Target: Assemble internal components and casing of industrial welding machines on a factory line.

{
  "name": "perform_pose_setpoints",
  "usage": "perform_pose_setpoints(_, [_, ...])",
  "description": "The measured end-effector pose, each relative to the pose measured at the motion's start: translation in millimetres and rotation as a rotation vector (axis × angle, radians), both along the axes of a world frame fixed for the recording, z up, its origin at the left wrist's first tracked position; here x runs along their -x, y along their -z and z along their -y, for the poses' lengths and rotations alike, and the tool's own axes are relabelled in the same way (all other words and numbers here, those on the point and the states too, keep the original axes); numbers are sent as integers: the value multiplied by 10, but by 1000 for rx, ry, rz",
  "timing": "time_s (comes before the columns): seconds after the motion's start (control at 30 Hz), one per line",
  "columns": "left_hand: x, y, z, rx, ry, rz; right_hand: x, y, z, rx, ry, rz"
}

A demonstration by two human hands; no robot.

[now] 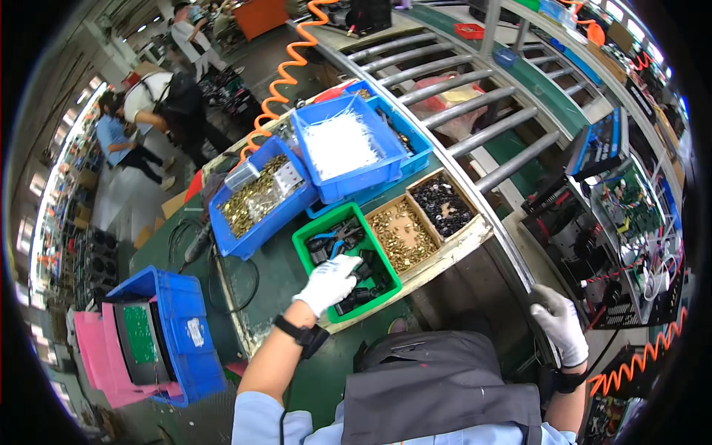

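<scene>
My left hand, in a white glove, reaches over the near side of a green bin. Its fingers are drawn together among the black plastic parts inside, and the tips are partly hidden, so what they hold cannot be made out. A part with a blue stripe lies just beyond the fingers. Off to the right, my gloved right hand is open, its thumb and fingers apart and nothing between them. It is beside the metal rail and an open computer case full of boards and wires.
Brass screws fill a wooden tray beside black screws. Behind stand blue bins, one holding white strips, another brass pieces. A blue crate stands left, a roller conveyor right. An orange coiled hose hangs behind. People stand far left.
</scene>
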State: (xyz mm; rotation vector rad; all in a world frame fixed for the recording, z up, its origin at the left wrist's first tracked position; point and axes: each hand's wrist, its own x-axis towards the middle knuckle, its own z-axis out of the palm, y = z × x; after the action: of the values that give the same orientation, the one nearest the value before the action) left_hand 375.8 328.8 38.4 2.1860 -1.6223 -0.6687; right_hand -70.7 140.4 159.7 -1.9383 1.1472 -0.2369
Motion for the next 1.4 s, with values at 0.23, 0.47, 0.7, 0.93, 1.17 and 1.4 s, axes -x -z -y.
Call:
perform_pose_setpoints(0.23, [-175,282,180,111,7,156,588,1,-400,35,114,-143])
perform_pose_setpoints(0.47, [1076,-811,1426,353,268,-238,246,24,-209,-69,142,222])
perform_pose_setpoints(0.7, [3051,-1646,2384,643,773,-329,239,-249,249,-403,539,945])
perform_pose_setpoints(0.93, [3399,-2145,3024,453,330,-595,1008,-1190,1442,787,146,491])
perform_pose_setpoints(1.17, [3352,-2095,3325,160,238,-880,577,-1537,2154,850,-432,-372])
perform_pose_setpoints(1.4, [3161,-2173,3544,41,412,-860,872,-1526,1999,639,-222,-51])
